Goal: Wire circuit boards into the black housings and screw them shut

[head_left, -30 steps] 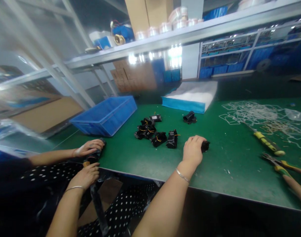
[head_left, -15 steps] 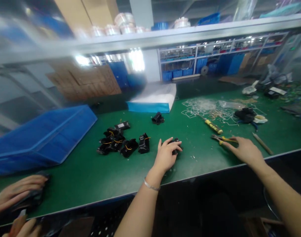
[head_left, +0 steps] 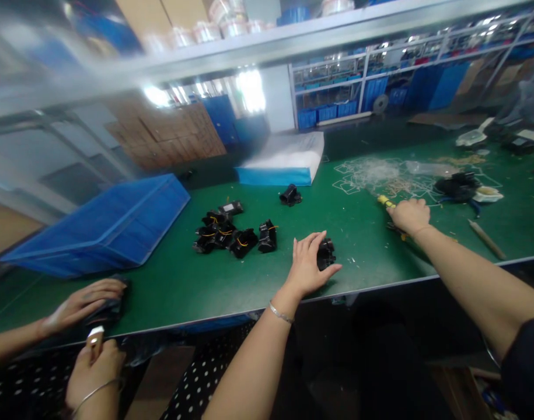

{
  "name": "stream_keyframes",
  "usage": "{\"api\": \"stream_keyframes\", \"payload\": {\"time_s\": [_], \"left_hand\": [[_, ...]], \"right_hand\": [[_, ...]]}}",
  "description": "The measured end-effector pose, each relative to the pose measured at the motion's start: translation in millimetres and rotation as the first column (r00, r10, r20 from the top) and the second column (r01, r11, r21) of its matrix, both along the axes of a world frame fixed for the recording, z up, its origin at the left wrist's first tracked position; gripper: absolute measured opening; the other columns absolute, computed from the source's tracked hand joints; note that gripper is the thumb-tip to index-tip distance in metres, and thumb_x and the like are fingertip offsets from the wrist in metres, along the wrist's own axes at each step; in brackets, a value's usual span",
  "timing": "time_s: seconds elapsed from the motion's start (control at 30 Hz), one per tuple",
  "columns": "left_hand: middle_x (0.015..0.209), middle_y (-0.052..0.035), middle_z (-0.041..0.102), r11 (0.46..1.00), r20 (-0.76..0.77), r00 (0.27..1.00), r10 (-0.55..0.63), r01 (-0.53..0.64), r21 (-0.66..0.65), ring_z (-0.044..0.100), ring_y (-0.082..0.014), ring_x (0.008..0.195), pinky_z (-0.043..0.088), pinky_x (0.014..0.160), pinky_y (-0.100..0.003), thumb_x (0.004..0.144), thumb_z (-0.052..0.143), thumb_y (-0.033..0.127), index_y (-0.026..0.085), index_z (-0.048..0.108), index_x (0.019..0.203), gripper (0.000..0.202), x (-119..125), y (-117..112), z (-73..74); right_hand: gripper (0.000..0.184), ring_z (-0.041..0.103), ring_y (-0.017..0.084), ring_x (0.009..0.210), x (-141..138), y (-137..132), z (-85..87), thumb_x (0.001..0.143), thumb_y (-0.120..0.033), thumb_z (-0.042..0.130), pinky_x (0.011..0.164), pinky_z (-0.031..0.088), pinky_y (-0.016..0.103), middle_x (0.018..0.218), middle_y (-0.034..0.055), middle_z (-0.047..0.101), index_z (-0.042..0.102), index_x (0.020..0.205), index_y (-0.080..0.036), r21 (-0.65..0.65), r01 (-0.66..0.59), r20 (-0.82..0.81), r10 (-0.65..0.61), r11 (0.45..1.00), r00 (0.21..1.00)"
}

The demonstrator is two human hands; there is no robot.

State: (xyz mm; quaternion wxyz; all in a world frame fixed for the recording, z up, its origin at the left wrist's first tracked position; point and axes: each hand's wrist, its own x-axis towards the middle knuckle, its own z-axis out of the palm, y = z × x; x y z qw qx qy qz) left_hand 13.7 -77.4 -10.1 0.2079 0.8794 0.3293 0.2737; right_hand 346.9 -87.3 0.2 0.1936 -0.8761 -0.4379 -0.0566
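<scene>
near the front edge of the green surface [head_left: 240,286], the left hand [head_left: 308,263] rests open-fingered against the black housing [head_left: 327,253], where a light brace suits best, while the right hand [head_left: 409,217] curls over the yellow handle [head_left: 385,201], its grip too hidden to tell.

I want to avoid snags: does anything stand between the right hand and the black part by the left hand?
Nothing large does. Only small pale scraps lie on the green tabletop between the right hand and the black part. Pliers show partly at that hand; whether it holds them is unclear.
</scene>
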Motion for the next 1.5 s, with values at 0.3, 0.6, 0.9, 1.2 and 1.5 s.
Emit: {"api": "stream_keyframes", "payload": {"time_s": [0.3,0.6,0.9,1.2,1.5], "left_hand": [[0.105,0.0009,0.062,0.979,0.004,0.98,0.2,-0.2,-0.044,0.039,-0.0234,0.118,0.01,0.114,-0.054,0.096,0.022,0.045,0.033,0.073,0.079,0.055,24.1,19.3,-2.3],[0.107,0.0019,0.06,0.999,0.007,0.999,0.047,-0.047,0.021,0.048,-0.0181,0.105,0.038,0.099,-0.036,0.087,0.051,0.046,0.026,0.07,0.064,0.037,27.5,46.2,-10.3],[0.099,0.0004,0.06,0.997,0.019,0.997,0.076,-0.075,-0.031,0.056,-0.0131,0.091,0.045,0.082,-0.026,0.087,0.051,0.039,0.022,0.066,0.065,0.032,28.1,43.9,-12.1],[0.096,0.0002,0.06,0.994,-0.022,0.994,0.111,-0.112,-0.02,0.055,-0.0137,0.09,0.045,0.082,-0.027,0.087,0.051,0.037,0.022,0.066,0.065,0.031,28.2,40.0,-7.4],[0.095,0.0003,0.059,0.995,-0.03,0.994,0.103,-0.103,-0.001,0.054,-0.0135,0.088,0.044,0.081,-0.027,0.087,0.05,0.038,0.021,0.065,0.064,0.032,28.9,41.8,-9.1]], "right_hand": [[0.046,0.055,0.012,0.069,-74.9,-111.3,29.3,0.081,-0.042,0.061,0.058,0.04,0.025,0.098,0.0095,0.063,0.046,0.116,-0.015,0.476,-0.081,-0.771,0.46,0.876,0.441],[0.044,0.035,0.006,0.047,-174.6,-222.2,-35.8,0.09,-0.055,0.042,0.036,0.023,0.017,0.07,-0.0006,0.05,0.051,0.112,-0.018,0.218,-0.061,-0.967,0.207,0.974,-0.15],[0.039,0.031,0.002,0.044,-198.1,-219.7,-35.8,0.087,-0.053,0.05,0.033,0.018,0.014,0.081,-0.0001,0.052,0.05,0.106,-0.02,0.178,-0.046,-0.942,0.156,0.983,-0.298],[0.038,0.038,0.005,0.047,-196.3,-214.5,-46.2,0.088,-0.053,0.05,0.035,0.025,0.016,0.082,-0.0005,0.052,0.048,0.109,-0.022,0.214,-0.138,-0.97,0.194,0.967,-0.143],[0.043,0.041,0.005,0.049,-195.0,-211.6,-45.4,0.089,-0.052,0.049,0.035,0.026,0.016,0.085,0.0007,0.054,0.044,0.119,-0.022,0.197,-0.178,-0.98,0.193,0.964,-0.037]]}}
